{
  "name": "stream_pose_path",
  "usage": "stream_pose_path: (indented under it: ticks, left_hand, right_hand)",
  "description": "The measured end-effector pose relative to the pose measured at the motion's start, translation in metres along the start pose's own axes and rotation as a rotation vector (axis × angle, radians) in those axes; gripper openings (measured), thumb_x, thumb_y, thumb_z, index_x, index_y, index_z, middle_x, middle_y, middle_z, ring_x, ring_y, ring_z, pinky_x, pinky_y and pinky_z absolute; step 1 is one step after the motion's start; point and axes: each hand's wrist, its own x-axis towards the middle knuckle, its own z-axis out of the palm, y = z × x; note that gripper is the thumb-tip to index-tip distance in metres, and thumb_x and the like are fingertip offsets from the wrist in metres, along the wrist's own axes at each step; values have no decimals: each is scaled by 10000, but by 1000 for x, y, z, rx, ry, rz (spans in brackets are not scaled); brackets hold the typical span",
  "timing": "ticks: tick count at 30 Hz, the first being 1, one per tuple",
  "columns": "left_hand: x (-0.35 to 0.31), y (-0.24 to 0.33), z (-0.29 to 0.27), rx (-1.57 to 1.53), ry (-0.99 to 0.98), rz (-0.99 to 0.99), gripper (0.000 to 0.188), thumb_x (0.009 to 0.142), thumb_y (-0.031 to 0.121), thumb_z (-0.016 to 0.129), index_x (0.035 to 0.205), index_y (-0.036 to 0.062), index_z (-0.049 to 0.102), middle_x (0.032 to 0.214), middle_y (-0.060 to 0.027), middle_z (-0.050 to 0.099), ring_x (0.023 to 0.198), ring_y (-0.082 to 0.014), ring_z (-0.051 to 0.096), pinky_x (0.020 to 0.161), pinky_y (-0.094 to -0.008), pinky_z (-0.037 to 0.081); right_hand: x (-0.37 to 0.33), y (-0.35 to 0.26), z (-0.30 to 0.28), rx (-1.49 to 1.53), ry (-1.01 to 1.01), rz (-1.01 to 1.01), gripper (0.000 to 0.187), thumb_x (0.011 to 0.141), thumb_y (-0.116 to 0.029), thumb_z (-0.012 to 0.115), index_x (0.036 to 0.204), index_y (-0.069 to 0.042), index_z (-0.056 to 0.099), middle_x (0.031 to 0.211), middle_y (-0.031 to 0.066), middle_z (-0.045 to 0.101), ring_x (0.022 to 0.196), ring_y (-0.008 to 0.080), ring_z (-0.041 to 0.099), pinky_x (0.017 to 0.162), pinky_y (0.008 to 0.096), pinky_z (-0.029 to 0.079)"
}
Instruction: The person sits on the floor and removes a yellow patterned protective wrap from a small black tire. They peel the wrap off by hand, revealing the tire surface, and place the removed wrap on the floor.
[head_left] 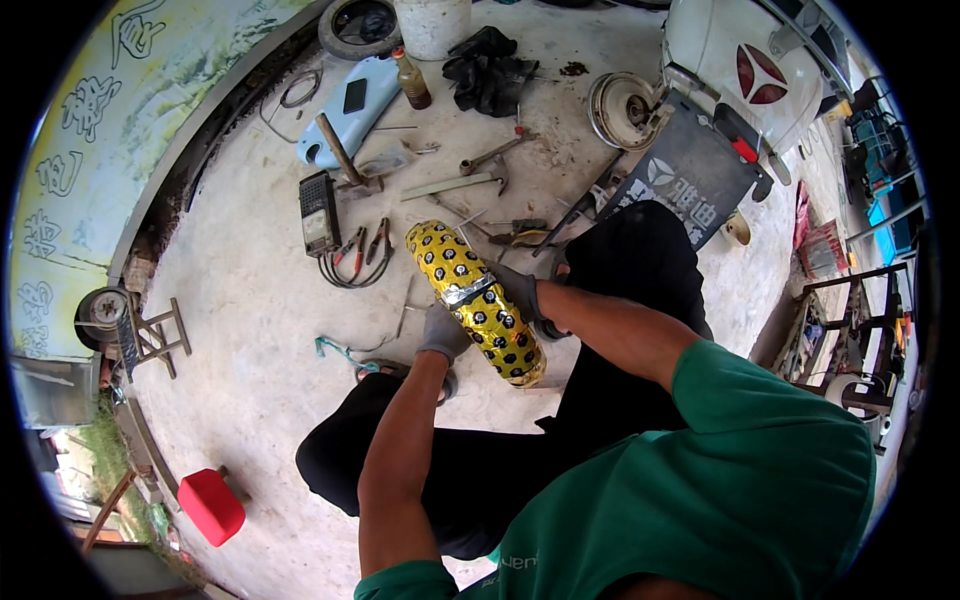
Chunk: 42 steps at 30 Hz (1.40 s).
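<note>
On the concrete floor (260,300), seen from the head camera, a yellow wrapped tyre (475,300) with dark round spots stands on edge between the person's knees. The gloved left hand (442,333) is curled against its near-left side, and the gloved right hand (520,292) is closed around the silver tape band (468,290) at its middle. The step in hand looks like stripping the wrapping; the next move likely calls for a firm hold with one hand while the other peels the tape. The tyre's long axis runs from upper left, toward the meter (319,212) and pliers (378,240), down to lower right.
</note>
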Motion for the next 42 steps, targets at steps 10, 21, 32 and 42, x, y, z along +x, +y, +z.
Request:
stream_pose_path:
  ticks: [10,21,32,42]
  left_hand:
    - [-8,-48,26,-8,-9,176,451,751,253,748,1169,119,644,1172,-107,664,1105,-312,607,940,-394,492]
    - [-10,-53,23,-33,-67,-139,405,793,276,686,1150,89,639,1102,-196,669,1052,-371,627,885,-438,511]
    - [-9,36,-152,23,249,-536,343,870,294,618,1047,7,681,971,-198,694,948,-357,660,857,-431,508]
    - [-1,12,-100,-757,495,-188,436,1028,230,476,1393,-7,452,1283,-140,586,1215,-204,529,1029,-308,410]
  right_hand:
    - [26,9,-37,-748,187,-129,425,959,-449,459,1076,-98,668,988,85,720,873,225,691,775,423,541]
    - [6,-34,10,-815,734,-481,487,930,-438,590,1066,20,682,929,141,707,780,193,657,718,343,507]
    - [8,-25,42,-1158,698,-512,464,875,-423,619,1005,16,694,889,230,690,848,324,677,788,387,502]
    - [-18,-60,102,-227,265,-581,278,956,-347,618,997,-83,696,889,56,697,731,120,675,542,283,536]
